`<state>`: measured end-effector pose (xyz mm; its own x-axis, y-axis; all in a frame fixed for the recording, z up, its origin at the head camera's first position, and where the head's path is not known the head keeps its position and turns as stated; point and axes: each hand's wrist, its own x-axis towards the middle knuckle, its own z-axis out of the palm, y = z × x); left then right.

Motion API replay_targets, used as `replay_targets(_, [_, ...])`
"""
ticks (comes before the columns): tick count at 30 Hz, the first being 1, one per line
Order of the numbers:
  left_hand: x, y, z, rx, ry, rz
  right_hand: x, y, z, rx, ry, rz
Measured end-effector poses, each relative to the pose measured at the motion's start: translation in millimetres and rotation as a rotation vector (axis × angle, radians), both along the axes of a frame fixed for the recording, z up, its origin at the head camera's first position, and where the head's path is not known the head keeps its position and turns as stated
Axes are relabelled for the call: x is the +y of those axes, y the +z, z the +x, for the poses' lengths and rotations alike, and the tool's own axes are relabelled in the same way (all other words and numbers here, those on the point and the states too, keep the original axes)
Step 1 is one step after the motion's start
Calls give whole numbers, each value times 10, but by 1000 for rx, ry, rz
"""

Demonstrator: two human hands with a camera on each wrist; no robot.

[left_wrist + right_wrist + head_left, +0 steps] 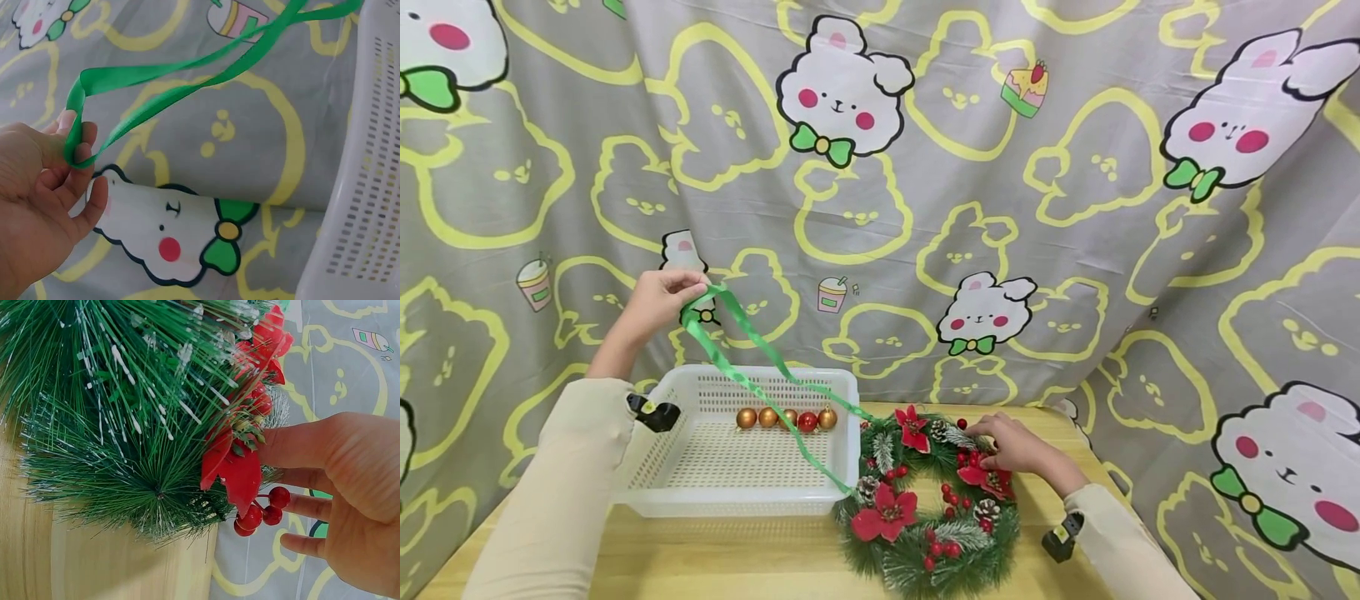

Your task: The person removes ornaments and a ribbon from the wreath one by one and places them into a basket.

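— Above the white basket (pixel 850 392), what is the left hand (pixel 658 302) doing with that ribbon (pixel 752 367)?

— It is raised in front of the patterned cloth, thumb and fingers (pixel 80 145) pinched on a fold of the green ribbon (pixel 187 81). Two strands run down from the fold across the basket to the wreath (pixel 925 500), lifted off the table, probably so the band runs flat and clear of the needles.

— And the right hand (pixel 1018 446)?

— It rests on the wreath's far right side, fingers (pixel 312 445) straight and laid against the red leaves and berries (pixel 262 515); it seems to steady the ring, not grip it.

— What are the things made of?

— The ribbon looks smooth and satiny, a thin flat band. The wreath lies flat on the wooden table (pixel 737 558), a ring of stiff green needles with frosted tips, small pine cones, glossy red berries and soft red flowers (pixel 883 510). The basket is hard perforated plastic, and a row of shiny round baubles (pixel 786 418), gold and one red, sits along its back wall.
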<state>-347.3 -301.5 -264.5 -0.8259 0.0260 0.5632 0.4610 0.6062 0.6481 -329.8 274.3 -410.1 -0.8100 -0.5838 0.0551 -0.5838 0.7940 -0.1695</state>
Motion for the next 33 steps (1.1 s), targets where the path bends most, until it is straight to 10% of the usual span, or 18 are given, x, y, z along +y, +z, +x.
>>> replay_targets(23, [-153, -149, -60, 40, 478, 255, 1, -4, -22, -11, -22, -5])
replay_targets(33, [-169, -110, -58, 47, 515, 266, -1, -5, -5, -15, -26, -1])
